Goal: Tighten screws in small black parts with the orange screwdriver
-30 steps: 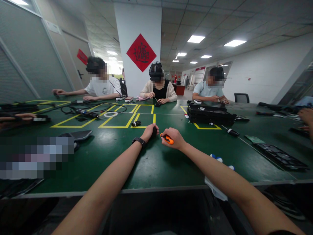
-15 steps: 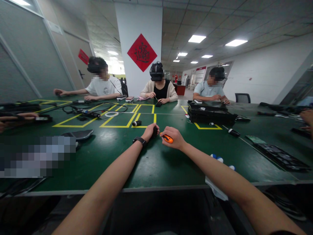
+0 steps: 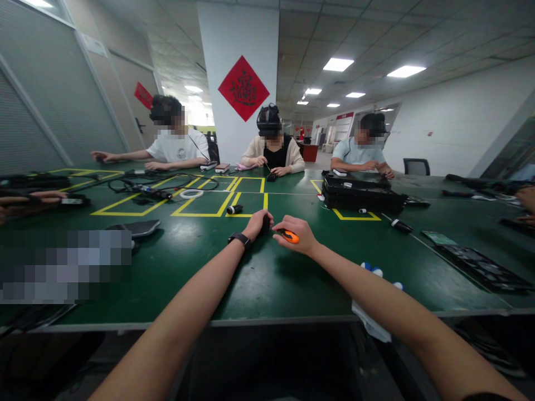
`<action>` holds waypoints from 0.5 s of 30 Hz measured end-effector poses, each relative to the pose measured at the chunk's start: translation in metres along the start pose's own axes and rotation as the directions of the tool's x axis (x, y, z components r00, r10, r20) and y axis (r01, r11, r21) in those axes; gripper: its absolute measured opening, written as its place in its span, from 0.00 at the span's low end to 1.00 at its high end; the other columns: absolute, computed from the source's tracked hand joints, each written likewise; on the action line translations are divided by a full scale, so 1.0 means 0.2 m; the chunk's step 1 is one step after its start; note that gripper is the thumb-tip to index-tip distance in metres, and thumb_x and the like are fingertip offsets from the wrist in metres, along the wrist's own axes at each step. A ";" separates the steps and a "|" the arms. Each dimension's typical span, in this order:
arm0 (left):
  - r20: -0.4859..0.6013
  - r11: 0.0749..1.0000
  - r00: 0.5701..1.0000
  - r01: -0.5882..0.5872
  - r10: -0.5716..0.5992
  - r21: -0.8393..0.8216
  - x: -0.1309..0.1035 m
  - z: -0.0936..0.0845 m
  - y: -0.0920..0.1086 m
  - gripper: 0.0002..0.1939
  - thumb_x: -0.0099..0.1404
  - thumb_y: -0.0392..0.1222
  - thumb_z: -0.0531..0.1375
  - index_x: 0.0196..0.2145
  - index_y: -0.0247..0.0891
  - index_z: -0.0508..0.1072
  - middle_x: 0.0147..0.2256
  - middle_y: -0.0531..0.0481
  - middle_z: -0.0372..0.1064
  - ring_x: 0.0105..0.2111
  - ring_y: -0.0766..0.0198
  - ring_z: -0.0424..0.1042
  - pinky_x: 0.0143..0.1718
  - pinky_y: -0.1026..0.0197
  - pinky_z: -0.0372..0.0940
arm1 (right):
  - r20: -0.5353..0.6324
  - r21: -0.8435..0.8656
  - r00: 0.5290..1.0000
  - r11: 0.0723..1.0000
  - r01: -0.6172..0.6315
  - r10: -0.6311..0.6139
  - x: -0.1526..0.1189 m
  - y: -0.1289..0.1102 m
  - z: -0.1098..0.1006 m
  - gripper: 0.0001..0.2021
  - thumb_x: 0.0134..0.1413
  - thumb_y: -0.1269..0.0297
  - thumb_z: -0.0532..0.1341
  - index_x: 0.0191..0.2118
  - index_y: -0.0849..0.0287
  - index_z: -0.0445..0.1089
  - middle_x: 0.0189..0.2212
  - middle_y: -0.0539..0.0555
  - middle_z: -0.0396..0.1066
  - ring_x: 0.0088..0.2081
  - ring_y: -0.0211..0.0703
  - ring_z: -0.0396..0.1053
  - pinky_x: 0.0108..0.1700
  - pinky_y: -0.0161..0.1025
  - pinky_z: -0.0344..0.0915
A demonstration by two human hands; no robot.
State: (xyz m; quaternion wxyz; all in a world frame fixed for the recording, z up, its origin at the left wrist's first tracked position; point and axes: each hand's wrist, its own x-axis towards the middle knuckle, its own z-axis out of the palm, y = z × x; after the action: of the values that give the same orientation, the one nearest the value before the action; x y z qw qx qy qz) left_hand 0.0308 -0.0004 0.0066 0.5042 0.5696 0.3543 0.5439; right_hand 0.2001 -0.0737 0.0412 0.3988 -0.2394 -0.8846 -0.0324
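Two bare hands, just apart, mid worktop (image 3: 267, 303). L hand (image 3: 256, 225): grip closed round a small dark piece (image 3: 266, 224), mostly hidden by fingers. R hand (image 3: 303, 230): grip clenched on an orange-handled tool (image 3: 290, 236), front end pointing twd the dark piece; can't tell if they touch.

Risk: tool could skid & jab L fingers, prob. if pushed hard w/ the piece held loosely. A knock might also pop the piece out onto the worktop; it's small, so easily lost.

R forearm (image 3: 368, 287) runs just beside some blue-and-white balls (image 3: 377, 272), twd near edge, R of centre; a careless elbow might roll 'em.

Others: black-and-white plug (image 3: 235, 209) just beyond L hand; black case (image 3: 363, 196) twd far edge, R of centre, blocking reach that way; flat black panel (image 3: 487, 268) nr R edge; cables (image 3: 151, 192) twd far L corner; co-worker (image 3: 288, 149) at mid far edge.
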 end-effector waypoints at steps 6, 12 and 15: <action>0.006 1.000 1.000 0.026 -0.026 -0.003 0.01 0.00 -0.01 0.19 0.57 0.52 0.46 0.26 0.34 0.66 0.21 0.49 0.65 0.20 0.68 0.64 0.24 0.64 0.60 | -0.027 0.102 0.999 0.994 -0.028 0.031 0.00 0.01 0.01 0.09 0.43 0.67 0.57 0.34 0.59 0.66 0.26 0.50 0.62 0.28 0.36 0.60 0.33 0.34 0.57; -0.002 1.000 1.000 -0.005 0.005 0.012 0.01 -0.01 -0.02 0.19 0.57 0.52 0.47 0.26 0.33 0.66 0.22 0.49 0.65 0.20 0.68 0.64 0.24 0.65 0.60 | -0.030 0.148 0.996 0.986 -0.081 0.086 -0.01 0.00 0.01 0.09 0.46 0.65 0.56 0.36 0.58 0.67 0.28 0.51 0.64 0.29 0.36 0.61 0.33 0.33 0.58; 0.011 1.000 1.000 0.004 -0.004 0.018 0.01 -0.01 -0.02 0.19 0.57 0.52 0.47 0.26 0.34 0.66 0.21 0.50 0.65 0.20 0.68 0.64 0.23 0.65 0.60 | -0.054 0.150 0.987 0.979 -0.140 0.150 -0.01 0.00 0.02 0.12 0.46 0.67 0.56 0.40 0.59 0.65 0.25 0.49 0.64 0.26 0.34 0.60 0.31 0.32 0.57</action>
State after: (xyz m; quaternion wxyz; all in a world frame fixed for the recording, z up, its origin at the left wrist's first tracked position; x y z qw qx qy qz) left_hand 0.0293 0.0027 0.0038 0.5020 0.5765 0.3576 0.5365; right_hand 0.1988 -0.0730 0.0366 0.4452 -0.2723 -0.8513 0.0536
